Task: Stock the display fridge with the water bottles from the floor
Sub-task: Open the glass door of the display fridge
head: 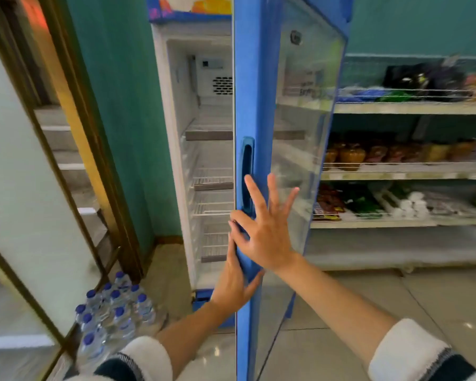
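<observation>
Fridge door [256, 105] stands ajar, its blue edge turned toward the camera. Both hands are on that edge, just below the recessed handle [247, 174].

Right hand [267, 232]: fingers spread and straight, palm flat on the outer face of the frame, thumb at the edge. Grip released; it presses rather than grasps, probably to steady or steer the door.

Left hand [235, 279]: fingers run up behind the door edge, thumb on the near side, so it pinches the frame. How tightly is unclear, as the edge hides the fingertips. A likely reason for two hands: one pulls the door, the other controls the swing.

Fridge [173, 133]: the wire shelves in view carry nothing.

Water bottles [116, 312]: clustered upright on the floor by the fridge's lower left corner, blue caps up, apparently shrink-wrapped. No hand touches them.

Judgement: access step only; stocking not begun.
</observation>
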Demonstrator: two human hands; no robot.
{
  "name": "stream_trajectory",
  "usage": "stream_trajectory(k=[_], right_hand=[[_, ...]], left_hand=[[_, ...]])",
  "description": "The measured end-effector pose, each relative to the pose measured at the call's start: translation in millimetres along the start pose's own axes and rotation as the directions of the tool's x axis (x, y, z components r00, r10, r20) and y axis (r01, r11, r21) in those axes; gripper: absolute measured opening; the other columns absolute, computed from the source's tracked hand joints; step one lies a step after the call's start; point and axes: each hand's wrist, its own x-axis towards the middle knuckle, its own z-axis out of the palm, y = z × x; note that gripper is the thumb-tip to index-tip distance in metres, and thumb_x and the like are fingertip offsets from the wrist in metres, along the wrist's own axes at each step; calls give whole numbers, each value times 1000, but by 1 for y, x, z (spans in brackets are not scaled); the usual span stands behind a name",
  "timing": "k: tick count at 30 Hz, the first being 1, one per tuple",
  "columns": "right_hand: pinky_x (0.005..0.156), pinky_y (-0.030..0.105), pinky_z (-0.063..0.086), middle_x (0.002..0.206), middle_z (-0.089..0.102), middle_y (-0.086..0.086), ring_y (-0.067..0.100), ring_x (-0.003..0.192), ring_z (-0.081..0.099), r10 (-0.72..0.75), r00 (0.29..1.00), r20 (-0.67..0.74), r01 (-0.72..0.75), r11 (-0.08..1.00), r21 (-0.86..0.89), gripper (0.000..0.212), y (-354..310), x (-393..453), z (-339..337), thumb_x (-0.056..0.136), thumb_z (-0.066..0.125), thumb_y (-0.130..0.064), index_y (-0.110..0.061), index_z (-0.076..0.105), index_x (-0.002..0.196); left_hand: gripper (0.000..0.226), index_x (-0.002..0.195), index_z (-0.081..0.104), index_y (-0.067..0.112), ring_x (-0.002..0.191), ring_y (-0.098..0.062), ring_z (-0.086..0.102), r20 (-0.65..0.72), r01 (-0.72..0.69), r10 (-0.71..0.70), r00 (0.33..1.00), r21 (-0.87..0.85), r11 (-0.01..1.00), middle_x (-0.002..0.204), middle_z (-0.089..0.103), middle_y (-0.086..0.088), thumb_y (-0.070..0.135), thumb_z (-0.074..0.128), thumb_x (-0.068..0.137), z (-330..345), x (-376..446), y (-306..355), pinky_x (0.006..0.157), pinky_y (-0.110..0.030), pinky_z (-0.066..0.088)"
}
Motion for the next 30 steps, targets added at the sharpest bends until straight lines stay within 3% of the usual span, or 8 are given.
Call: stream_trajectory(k=[2, 5, 9, 11, 15, 21, 27, 30], right_hand=[[110, 70, -2, 161, 4, 5, 39, 147, -2, 82, 996, -44, -81, 997, 13, 23, 11, -13, -18, 84, 66, -29, -25, 67, 106], [114, 67, 3, 161, -12, 4, 41, 147, 0, 176, 981, -77, -173, 984, 45, 62, 25, -21, -45, 89, 64, -35, -24, 34, 143], [117, 57, 15, 159, -2, 15, 42, 146, 6, 278, 954, -113, -270, 960, 77, 87, 54, -26, -80, 93, 61, -38, -27, -2, 153], [117, 55, 20, 155, 5, 21, 43, 146, 10, 295, 947, -123, -285, 954, 89, 88, 74, -37, -99, 95, 59, -33, -25, -7, 153], [120, 41, 18, 156, -1, 24, 34, 149, 4, 356, 931, -74, -337, 921, 196, 74, 110, -65, -138, 97, 56, -22, -12, 5, 151], [119, 23, 14, 156, 1, 31, 32, 149, 5, 456, 889, -26, -446, 878, 172, 69, 166, -95, -186, 98, 53, -16, 3, 11, 148], [120, 27, 17, 160, 0, 19, 27, 149, 7, 531, 847, 9, -527, 838, 141, 70, 225, -118, -221, 100, 48, -18, -4, 3, 151], [115, 12, 13, 160, 0, 16, 19, 148, 7, 558, 829, 37, -558, 821, 125, 68, 248, -126, -234, 101, 41, -28, -9, -1, 152]], left_hand=[[108, 146, -25, 38, 149, -7, 9, -7, -60, 60, 998, -55, 997, 162, -5, 5, 30, 66, 89, 23, -8, 15, 116, -17, 20], [104, 151, -17, 27, 150, -15, 8, -13, -111, 110, 994, -77, 991, 163, -4, -4, 28, 67, 89, 57, -16, 35, 120, -33, 22], [116, 147, -29, 29, 150, -18, -5, 40, -233, 233, 972, -1, 972, 161, -19, 0, 26, 70, 88, 102, -24, 51, 121, -31, 11], [119, 147, -31, 24, 150, -19, -10, 43, -289, 286, 957, 81, 954, 159, -26, 4, 28, 71, 86, 127, -27, 59, 121, -30, 6], [108, 150, -18, 1, 148, -34, -8, 28, -388, 400, 916, 312, 867, 159, -19, -16, 42, 61, 87, 182, -31, 81, 120, -47, 6], [103, 145, 18, -7, 147, -40, -9, 232, -467, 414, 880, 578, 669, 152, 14, -30, 50, 72, 78, 246, -28, 127, 111, -60, 12], [129, 153, -12, 8, 147, -36, -13, 414, -532, 336, 846, 631, 564, 160, -17, -17, 58, 74, 71, 285, -9, 164, 115, -63, -1], [127, 152, -18, 11, 147, -36, -17, 460, -532, 273, 845, 667, 521, 159, -21, -15, 59, 71, 75, 303, -2, 181, 115, -64, -5]])
